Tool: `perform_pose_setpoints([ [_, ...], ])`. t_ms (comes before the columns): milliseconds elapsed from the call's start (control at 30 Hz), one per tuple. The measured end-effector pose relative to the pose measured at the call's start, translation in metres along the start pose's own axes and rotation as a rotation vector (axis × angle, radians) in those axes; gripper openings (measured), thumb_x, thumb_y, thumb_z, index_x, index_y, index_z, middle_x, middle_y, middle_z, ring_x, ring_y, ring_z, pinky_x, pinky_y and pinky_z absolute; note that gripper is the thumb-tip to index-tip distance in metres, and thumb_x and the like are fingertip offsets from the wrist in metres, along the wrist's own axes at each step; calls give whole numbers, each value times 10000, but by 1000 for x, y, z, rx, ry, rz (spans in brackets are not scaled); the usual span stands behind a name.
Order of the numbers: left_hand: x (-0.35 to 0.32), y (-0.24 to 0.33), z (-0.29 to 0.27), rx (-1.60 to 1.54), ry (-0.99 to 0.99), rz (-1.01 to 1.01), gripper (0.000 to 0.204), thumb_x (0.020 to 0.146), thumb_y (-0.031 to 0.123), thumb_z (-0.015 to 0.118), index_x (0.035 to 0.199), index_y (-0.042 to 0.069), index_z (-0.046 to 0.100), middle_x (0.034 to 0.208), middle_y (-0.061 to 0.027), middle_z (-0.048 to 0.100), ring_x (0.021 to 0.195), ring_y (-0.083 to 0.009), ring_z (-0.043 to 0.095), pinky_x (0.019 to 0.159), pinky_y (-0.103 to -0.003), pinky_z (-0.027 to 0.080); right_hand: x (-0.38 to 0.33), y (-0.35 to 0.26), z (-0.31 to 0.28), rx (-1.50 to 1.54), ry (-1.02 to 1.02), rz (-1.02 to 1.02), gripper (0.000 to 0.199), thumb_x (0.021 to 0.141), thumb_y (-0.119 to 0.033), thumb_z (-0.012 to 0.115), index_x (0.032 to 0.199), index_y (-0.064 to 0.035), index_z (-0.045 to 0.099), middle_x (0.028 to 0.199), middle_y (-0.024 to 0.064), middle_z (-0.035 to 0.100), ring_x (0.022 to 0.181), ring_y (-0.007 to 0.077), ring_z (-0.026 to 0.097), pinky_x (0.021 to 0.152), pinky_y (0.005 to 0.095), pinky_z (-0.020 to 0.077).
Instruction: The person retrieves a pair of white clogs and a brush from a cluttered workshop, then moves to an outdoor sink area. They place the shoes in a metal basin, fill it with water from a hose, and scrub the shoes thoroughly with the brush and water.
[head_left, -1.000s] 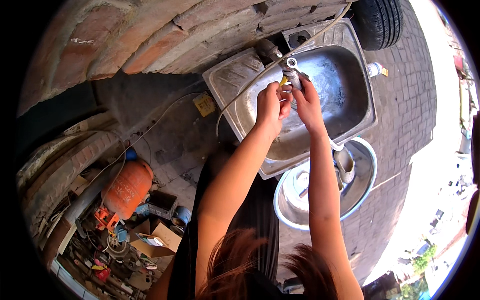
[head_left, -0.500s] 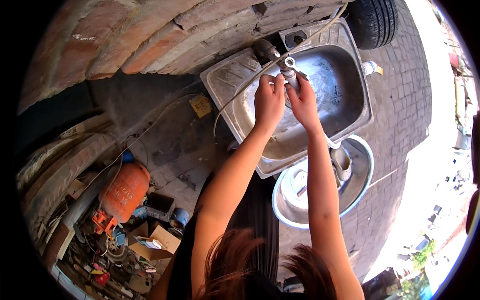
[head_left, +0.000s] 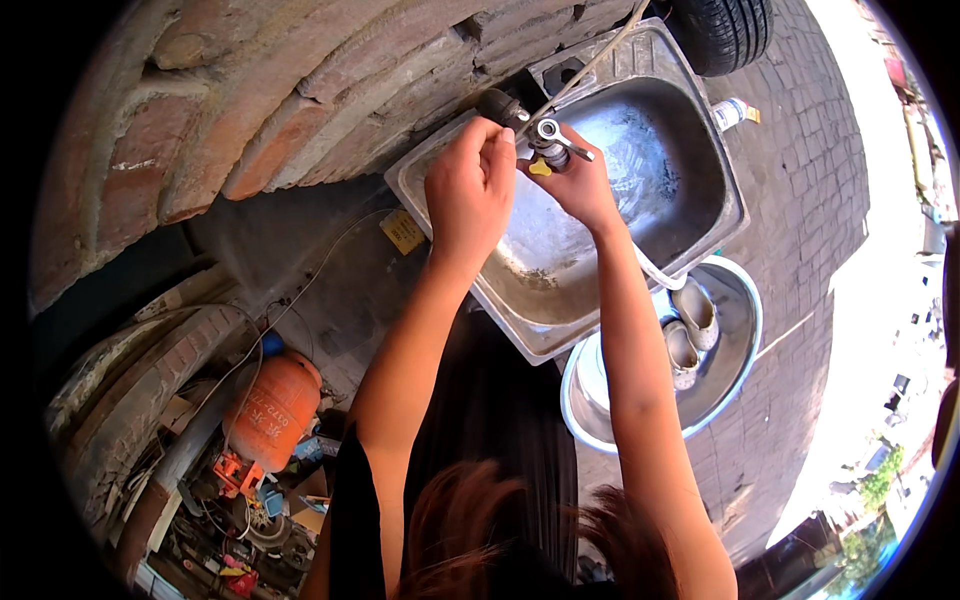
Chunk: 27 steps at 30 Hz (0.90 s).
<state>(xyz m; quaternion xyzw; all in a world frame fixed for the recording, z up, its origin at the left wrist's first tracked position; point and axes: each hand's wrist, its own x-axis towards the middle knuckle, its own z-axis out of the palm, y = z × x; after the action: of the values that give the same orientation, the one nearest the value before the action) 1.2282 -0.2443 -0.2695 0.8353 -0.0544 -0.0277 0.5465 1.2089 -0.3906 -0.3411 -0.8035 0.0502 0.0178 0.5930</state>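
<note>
A metal faucet (head_left: 550, 134) with a lever on top stands over the stainless steel sink (head_left: 690, 190), near the brick wall. My right hand (head_left: 583, 190) is closed around the faucet body below the lever. By its thumb shows a small yellow butterfly-shaped piece (head_left: 540, 167); whether it belongs to the faucet I cannot tell. Just left of the faucet, my left hand (head_left: 468, 190) is raised with curled fingers pressed together near the dark pipe fitting (head_left: 500, 107). What its fingertips hold, if anything, is hidden.
A thin hose (head_left: 595, 77) runs past the faucet. Below the sink, a metal basin (head_left: 735, 375) holds a pair of pale shoes (head_left: 695, 318). A tire (head_left: 722, 35) and a white bottle (head_left: 730, 113) lie beyond the sink. An orange gas cylinder (head_left: 272, 412) stands among clutter at left.
My left hand has moved left, away from the faucet, and its fingers have curled. My right hand stays on the faucet. The yellow piece now shows, and the view has shifted slightly.
</note>
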Motion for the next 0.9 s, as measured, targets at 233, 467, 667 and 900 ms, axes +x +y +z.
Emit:
perform_pose_setpoints([
  [233,66,-56,2,178,-354,549,152,914,120,497,1012,56,594,998,-102,575,996,-308,508,884,-389,397,29,4,-16,-36,-359,-11,324,712,-225,798,852,-14,596,680,63,610,606,172,558,599,328,474],
  [467,71,-67,20,160,-253,451,198,935,185,495,816,46,569,841,-94,516,849,-300,483,770,-393,396,9,28,41,-517,601,-107,339,797,-182,703,619,-91,429,560,83,529,483,289,527,449,361,416],
  [667,73,-60,21,156,-265,461,212,942,196,490,814,50,575,837,-97,517,844,-296,483,775,-385,390,-21,79,39,-444,626,93,370,811,-230,707,623,-59,438,533,103,498,462,286,473,445,348,381],
  [900,71,-66,16,134,-278,418,215,962,180,461,844,42,574,873,-87,516,873,-283,481,799,-377,378,-66,-17,-50,-46,506,208,329,808,-193,752,696,-51,477,604,-30,464,586,60,399,536,231,366],
])
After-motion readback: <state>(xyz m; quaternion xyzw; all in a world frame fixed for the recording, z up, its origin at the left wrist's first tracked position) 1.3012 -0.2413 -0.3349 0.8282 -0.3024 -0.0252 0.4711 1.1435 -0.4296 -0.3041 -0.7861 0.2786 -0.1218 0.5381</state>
